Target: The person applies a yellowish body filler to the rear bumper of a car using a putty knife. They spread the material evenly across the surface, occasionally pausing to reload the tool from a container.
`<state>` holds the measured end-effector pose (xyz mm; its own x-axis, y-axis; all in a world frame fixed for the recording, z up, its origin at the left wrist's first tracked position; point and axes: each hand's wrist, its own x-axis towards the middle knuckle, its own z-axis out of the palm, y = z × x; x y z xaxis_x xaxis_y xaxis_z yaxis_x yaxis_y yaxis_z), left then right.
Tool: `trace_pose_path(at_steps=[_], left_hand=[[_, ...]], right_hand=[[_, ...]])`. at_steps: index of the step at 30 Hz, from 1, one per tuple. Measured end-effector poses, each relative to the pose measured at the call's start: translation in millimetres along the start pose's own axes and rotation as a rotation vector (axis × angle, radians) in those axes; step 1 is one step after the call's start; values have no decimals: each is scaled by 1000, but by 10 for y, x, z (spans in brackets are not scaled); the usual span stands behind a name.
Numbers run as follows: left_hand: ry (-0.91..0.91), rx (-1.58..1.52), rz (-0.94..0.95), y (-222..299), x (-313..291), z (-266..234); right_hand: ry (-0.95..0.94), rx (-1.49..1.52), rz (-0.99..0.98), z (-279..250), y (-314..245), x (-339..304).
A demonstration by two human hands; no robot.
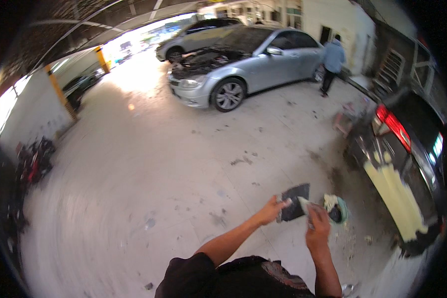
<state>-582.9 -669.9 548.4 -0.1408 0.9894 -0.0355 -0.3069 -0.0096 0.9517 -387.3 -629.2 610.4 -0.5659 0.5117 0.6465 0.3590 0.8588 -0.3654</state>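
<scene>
My left hand (271, 210) is closed on the edge of a dark flat plate (294, 212), held out in front of me above the floor. My right hand (318, 226) is closed around a small pale spreader (303, 201), whose light end meets the plate's right side. Most of the spreader is hidden by my fingers. Beyond my right hand, on the floor, sits a greenish tub (343, 211) with something dark and some pale material in it. To the right stands a dark car (382, 144) with pale yellow filler (397, 201) smeared over its bodywork below the red tail light.
A silver car (288, 59) with its engine bay exposed stands ahead, another car (198, 35) behind it. A person in a light blue top (334, 55) is near its rear. Dark clutter (35, 161) lies by the left wall. Debris spots the pale floor (184, 164).
</scene>
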Motion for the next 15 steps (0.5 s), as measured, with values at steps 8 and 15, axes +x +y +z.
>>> trace_pose_path(at_steps=[8, 15], left_hand=[[36, -300, 26, 172, 10, -5], [-215, 158, 53, 206, 31, 75]], right_hand=[[108, -171, 146, 155, -196, 110], [46, -147, 263, 105, -165, 156]])
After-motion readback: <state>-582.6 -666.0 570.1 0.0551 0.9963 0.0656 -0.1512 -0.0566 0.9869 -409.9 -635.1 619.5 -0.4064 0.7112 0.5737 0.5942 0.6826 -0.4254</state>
